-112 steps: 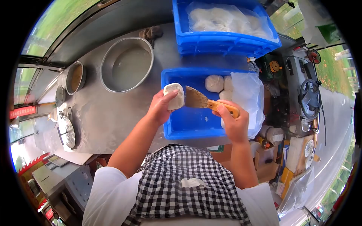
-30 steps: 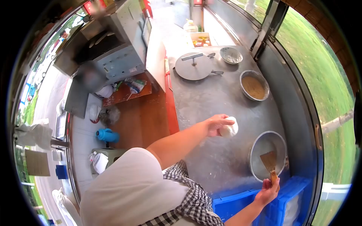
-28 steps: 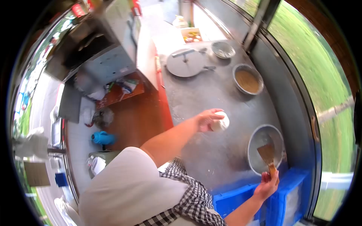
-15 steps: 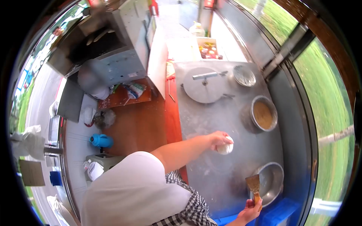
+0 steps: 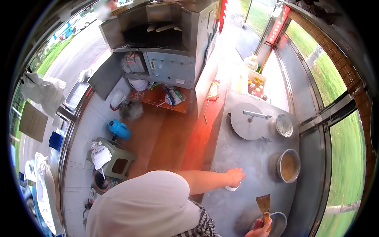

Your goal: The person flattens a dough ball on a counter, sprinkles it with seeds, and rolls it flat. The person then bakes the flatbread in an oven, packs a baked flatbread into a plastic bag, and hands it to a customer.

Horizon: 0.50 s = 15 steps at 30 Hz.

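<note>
My left hand (image 5: 235, 177) is over the metal table (image 5: 225, 158), its fingers round a lump of white dough (image 5: 232, 189) that is mostly hidden under the palm. Near the bottom edge, my right hand (image 5: 259, 229) grips the handle of a scraper (image 5: 263, 204), its broad, stained blade pointing up. Beside and partly behind that hand is a metal bowl (image 5: 279, 224). A pot with a tan mixture (image 5: 288, 166) stands farther up the table's right side.
A round metal lid (image 5: 246, 125) and a small bowl (image 5: 284, 125) lie at the table's far end. Beyond them is a box of bottles (image 5: 256, 87). An oven-like metal unit (image 5: 171, 67), a blue flask (image 5: 119, 129) and a green stool (image 5: 118, 160) are on the left.
The view has swung, so the table appears lower and more of the metal unit shows. My left hand has turned palm down with the dough beneath it. My right hand still holds the scraper.
</note>
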Tool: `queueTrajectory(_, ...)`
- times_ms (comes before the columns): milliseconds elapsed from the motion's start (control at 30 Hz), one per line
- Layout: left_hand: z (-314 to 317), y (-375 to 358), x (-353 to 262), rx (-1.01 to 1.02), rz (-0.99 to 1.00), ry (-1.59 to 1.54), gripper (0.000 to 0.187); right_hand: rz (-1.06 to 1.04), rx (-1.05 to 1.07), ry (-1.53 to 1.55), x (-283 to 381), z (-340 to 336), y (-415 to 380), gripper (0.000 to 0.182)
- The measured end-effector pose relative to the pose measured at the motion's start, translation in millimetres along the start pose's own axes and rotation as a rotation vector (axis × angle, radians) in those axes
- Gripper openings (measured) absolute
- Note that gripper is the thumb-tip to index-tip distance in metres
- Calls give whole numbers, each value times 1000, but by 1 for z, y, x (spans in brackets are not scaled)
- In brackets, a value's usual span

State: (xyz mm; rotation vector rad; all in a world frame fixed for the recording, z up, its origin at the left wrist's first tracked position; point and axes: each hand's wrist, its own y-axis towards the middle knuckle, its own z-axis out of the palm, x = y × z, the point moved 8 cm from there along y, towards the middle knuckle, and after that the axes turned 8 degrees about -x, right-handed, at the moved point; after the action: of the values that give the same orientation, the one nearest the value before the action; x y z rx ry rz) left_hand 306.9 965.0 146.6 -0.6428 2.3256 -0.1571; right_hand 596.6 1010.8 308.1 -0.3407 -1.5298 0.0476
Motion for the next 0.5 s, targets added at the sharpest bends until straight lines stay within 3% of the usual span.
queueTrajectory(100, 7, -5, 4, 25, -23, 65, 48, 5, 52, -7, -11, -13, 9, 23)
queueTrajectory(200, 6, -14, -11, 2, 165, 186, 49, 5, 79, -1, -20, -21, 14, 26)
queueTrajectory(300, 32, -29, -26, -92, 571, 273, 53, 39, 75, -27, -32, -24, 15, 28)
queueTrajectory(400, 53, -27, -17, -20, 593, 324, 59, 38, 45, -76, -32, -23, 16, 30)
queueTrajectory(500, 45, -28, -10, -86, 611, 271, 64, 26, 46, -115, -30, -15, 24, 33)
